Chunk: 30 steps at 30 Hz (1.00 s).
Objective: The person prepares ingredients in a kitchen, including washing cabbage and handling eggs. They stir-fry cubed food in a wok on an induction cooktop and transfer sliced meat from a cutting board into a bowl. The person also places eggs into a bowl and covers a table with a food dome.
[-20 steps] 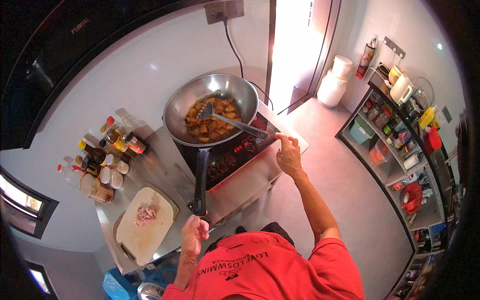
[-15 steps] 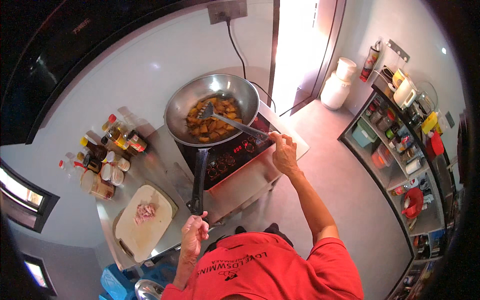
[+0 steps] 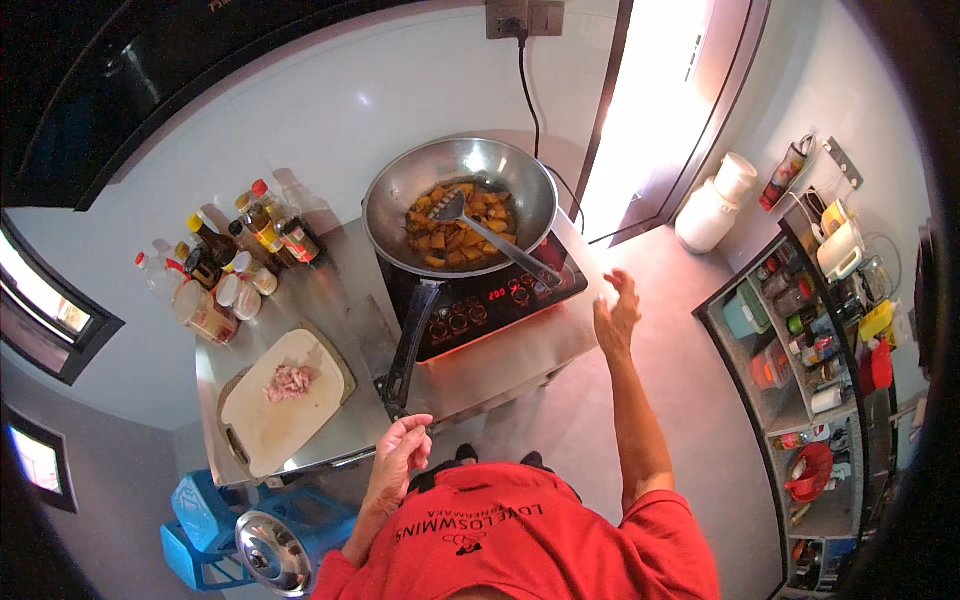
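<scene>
Wok point(image 3: 455, 195) with brown food chunks sits on induction hob point(image 3: 495, 300), back of counter point(image 3: 330, 310). Spatula point(image 3: 490, 235) rests inside, unheld. Left hand point(image 3: 400, 450), fingers curled around long handle end: keep firm, wok level. Right hand point(image 3: 617, 315) open, empty, beside hob: retake spatula low on shaft, clear of hot rim.

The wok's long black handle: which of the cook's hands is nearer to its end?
Left. The left hand sits at the end of the black handle; the right hand hangs open, off beside the cooktop.
</scene>
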Each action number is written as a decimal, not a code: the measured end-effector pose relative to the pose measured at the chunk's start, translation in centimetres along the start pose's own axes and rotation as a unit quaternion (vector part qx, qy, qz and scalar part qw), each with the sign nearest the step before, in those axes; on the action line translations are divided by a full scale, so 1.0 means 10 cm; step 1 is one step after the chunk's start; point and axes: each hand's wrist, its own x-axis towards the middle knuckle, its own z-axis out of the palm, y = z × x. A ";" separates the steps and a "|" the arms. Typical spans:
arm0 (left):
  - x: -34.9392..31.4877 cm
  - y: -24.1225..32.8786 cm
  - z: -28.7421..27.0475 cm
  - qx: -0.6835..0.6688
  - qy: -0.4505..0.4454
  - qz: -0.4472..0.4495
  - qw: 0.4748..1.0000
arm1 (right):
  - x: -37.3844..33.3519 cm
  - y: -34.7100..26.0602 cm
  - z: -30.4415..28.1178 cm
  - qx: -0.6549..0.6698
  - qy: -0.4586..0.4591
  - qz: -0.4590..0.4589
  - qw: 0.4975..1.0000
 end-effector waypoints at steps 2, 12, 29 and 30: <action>0.06 -0.05 -0.01 -0.019 -0.015 -0.007 1.000 | -0.26 0.49 -0.09 -0.001 0.030 0.009 1.000; 0.39 -0.29 0.01 0.041 -0.062 -0.095 0.993 | -3.77 2.12 -0.93 -0.294 -0.119 0.452 0.834; -0.30 -1.27 2.49 0.222 -0.396 -0.080 0.887 | -4.91 2.65 -2.82 -0.090 -0.062 0.557 0.824; -0.33 -1.40 2.65 0.220 -0.412 -0.086 0.880 | -4.99 2.77 -2.96 -0.105 -0.058 0.584 0.803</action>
